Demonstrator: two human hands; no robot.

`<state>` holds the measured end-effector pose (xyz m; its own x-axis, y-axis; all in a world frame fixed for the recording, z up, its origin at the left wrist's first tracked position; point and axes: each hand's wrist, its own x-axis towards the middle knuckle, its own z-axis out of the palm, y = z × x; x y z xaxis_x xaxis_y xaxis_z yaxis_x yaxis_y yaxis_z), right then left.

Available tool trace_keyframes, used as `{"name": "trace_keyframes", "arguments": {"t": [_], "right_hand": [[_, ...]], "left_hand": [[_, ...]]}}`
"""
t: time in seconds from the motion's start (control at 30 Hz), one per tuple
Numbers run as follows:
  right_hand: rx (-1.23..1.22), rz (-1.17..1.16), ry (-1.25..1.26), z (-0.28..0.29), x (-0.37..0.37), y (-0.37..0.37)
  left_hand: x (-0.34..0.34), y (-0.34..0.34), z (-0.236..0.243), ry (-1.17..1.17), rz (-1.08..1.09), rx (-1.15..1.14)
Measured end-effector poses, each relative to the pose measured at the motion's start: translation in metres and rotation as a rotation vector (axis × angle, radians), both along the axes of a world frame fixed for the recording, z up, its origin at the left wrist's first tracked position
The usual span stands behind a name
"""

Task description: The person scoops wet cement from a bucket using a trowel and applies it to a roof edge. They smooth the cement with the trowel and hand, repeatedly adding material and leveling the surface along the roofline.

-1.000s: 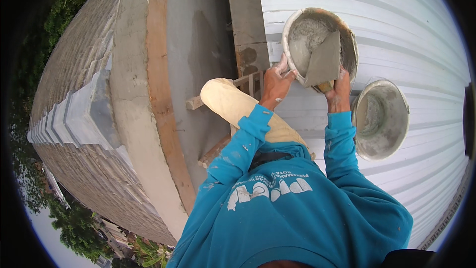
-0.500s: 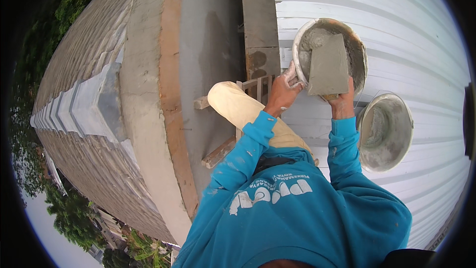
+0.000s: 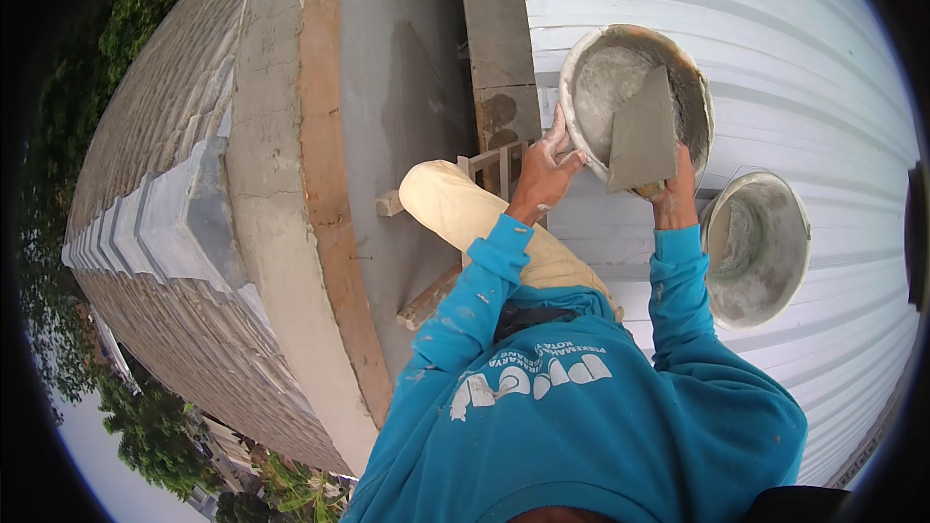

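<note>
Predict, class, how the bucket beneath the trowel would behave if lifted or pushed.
The bucket is probably heavy, since grey mortar lies inside. Its round rim keeps its shape, suggesting stiff walls. The left hand at its rim may limit tipping.

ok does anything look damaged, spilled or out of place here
Two small things. A thin, nail-like spike sticks out from the brown board on the left, odd because it breaks the edge line. A dark patch, possibly damp, stands out on the paler grey surface. The trowel over the upper bucket looks ordinary.
</note>
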<state>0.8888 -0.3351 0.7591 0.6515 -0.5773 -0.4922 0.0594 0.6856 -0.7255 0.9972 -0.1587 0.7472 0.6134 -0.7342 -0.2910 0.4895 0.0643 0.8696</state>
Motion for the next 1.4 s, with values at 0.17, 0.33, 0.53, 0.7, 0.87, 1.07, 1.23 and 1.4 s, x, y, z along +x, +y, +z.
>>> {"name": "trace_keyframes", "arguments": {"t": [0.17,0.33,0.53,0.7,0.87,1.07,1.23,1.4], "right_hand": [[-0.041,0.009,-0.008,-0.001,0.006,0.012],[-0.241,0.065,-0.114,-0.014,0.010,0.018],[0.095,-0.034,-0.320,-0.045,0.015,0.008],[0.249,-0.115,-0.322,-0.037,0.011,0.012],[-0.534,0.161,-0.145,-0.070,-0.003,0.002],[0.014,-0.133,-0.229,-0.050,-0.029,0.001],[-0.191,-0.105,-0.138,-0.073,-0.075,-0.018],[-0.792,-0.037,0.015,-0.076,-0.076,-0.011]], "left_hand": [[0.002,0.002,-0.004,-0.015,-0.037,0.036],[0.005,0.003,-0.007,-0.111,-0.089,0.087],[0.004,0.001,-0.007,-0.114,-0.067,0.078],[0.003,0.005,-0.001,-0.143,-0.051,0.131],[-0.001,0.005,0.004,-0.171,-0.062,0.169],[-0.001,0.009,-0.003,-0.255,-0.003,0.194],[-0.006,0.009,0.007,-0.239,-0.017,0.248],[-0.015,0.012,0.000,-0.234,0.034,0.303]]}}
